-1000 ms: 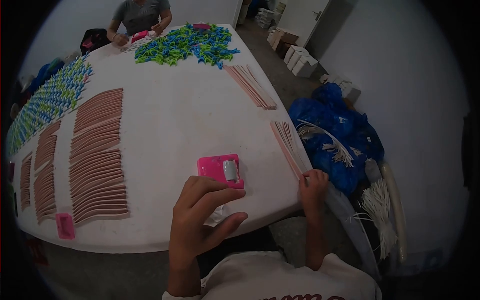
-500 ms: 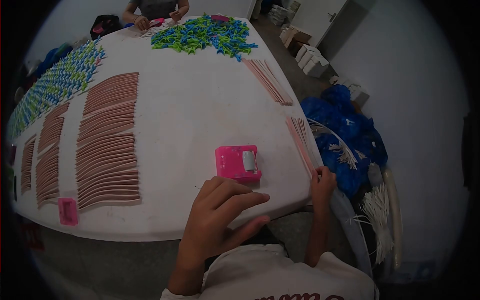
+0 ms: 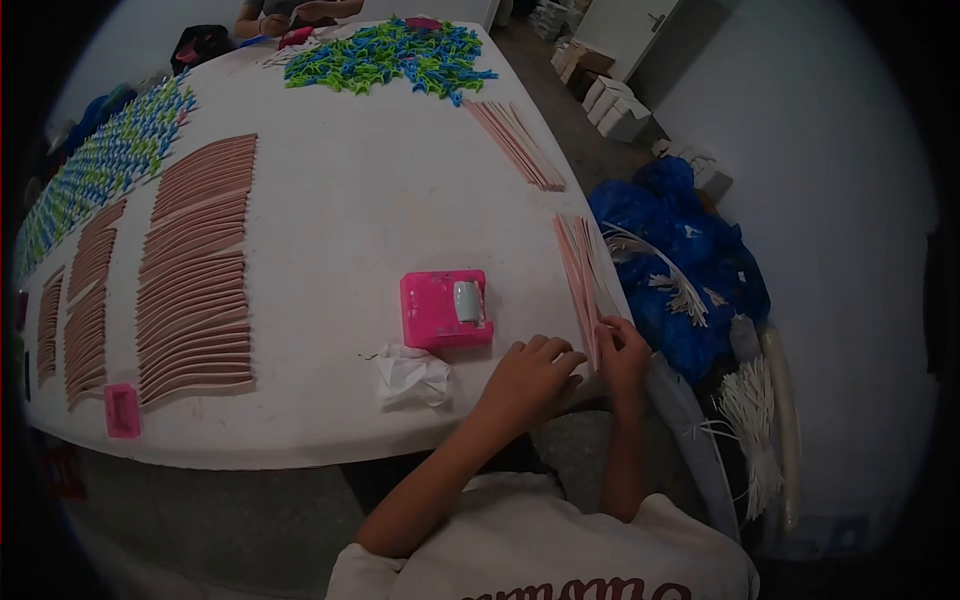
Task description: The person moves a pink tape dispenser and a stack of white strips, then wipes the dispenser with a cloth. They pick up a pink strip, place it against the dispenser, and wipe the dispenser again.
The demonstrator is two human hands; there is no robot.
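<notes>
Nearing pink strips [image 3: 578, 270], left hand [image 3: 532, 378].

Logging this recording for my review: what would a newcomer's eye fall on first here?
Likely the heap of green and blue pieces at the far end of the white table. Next, the bright pink box, beyond and left of the left hand. The rows of pinkish strips along the left side stand out too.

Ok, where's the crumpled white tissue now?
Head view: the tissue lies near the table's front edge, just below the pink dispenser, left of both hands.
</notes>
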